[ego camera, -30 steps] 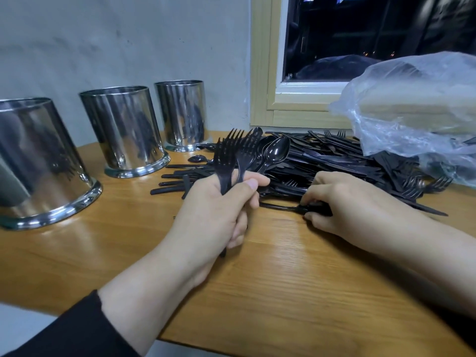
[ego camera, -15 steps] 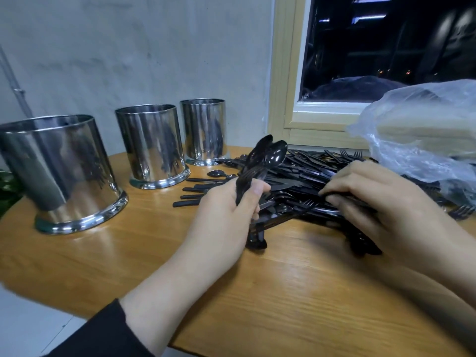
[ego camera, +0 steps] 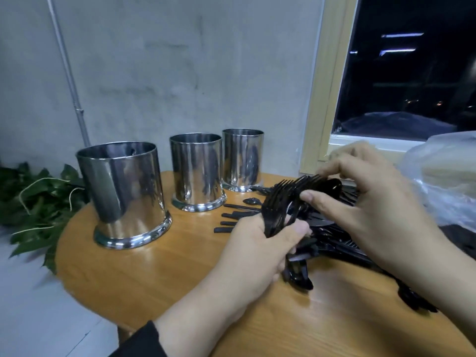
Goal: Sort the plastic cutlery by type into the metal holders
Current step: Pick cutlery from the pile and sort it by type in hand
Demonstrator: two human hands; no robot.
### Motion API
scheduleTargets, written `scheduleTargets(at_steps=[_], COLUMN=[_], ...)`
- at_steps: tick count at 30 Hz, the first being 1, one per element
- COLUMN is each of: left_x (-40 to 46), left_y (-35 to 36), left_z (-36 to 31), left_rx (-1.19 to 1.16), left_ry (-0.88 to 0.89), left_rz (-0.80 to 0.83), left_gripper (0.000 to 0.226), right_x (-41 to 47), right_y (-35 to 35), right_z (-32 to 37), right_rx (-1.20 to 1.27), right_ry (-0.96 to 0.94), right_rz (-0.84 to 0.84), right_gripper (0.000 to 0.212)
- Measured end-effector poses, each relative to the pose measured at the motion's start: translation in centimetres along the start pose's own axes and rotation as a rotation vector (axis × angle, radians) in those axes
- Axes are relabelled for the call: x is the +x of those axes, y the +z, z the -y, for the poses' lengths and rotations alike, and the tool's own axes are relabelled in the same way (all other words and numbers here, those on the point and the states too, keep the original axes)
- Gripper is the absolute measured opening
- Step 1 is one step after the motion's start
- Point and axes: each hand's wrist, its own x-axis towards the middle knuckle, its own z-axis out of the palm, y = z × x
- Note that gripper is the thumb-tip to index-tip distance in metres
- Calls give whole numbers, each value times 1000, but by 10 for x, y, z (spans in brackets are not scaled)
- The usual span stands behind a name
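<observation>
My left hand (ego camera: 260, 251) grips a bunch of black plastic forks (ego camera: 280, 204) by their handles, tines up and fanned out, with a spoon bowl among them. My right hand (ego camera: 371, 204) is raised over the bunch, and its thumb and fingers pinch the upper ends of the pieces in it. Behind and under both hands a heap of black cutlery (ego camera: 332, 238) covers the table's right side. Three shiny metal holders stand in a row at the left: a near one (ego camera: 123, 194), a middle one (ego camera: 197, 171) and a far one (ego camera: 243, 158).
The round wooden table (ego camera: 164, 274) ends close at the left and front. A clear plastic bag (ego camera: 445, 176) lies at the right edge. Green leaves (ego camera: 33, 202) lie past the table's left side. Loose knife handles (ego camera: 231, 222) lie by the middle holder.
My right hand has left the heap and risen to the bunch in my left hand. The view has tilted up and pulled back, so the holders show in full.
</observation>
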Motion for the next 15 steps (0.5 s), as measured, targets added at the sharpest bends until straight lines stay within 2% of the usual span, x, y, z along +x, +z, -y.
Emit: scheduleTargets(at_steps=[3, 5, 7, 10, 13, 15], left_x=[-3, -6, -11, -16, -20, -20], left_y=[-19, -33, -46, -65, -81, -92], left_z=[-10, -17, -24, -31, -39, -42], left_rx=[-59, -102, -108, -94, -123, -131], left_ry=[28, 40, 51, 68, 93, 118], left_rz=[-41, -51, -42, -49, -80, -97], left_gripper=[31, 32, 31, 35, 37, 36], right_x=[14, 23, 30, 44, 61, 72], right_y=[11, 22, 33, 49, 62, 70], right_z=[12, 20, 29, 43, 57, 67], right_rx=[110, 337, 591, 834, 1008, 989], right_ry=[148, 291, 374, 400, 448, 410], right_rz=[-6, 86, 165, 168, 163, 182], right_gripper=[52, 58, 51, 37, 23, 17])
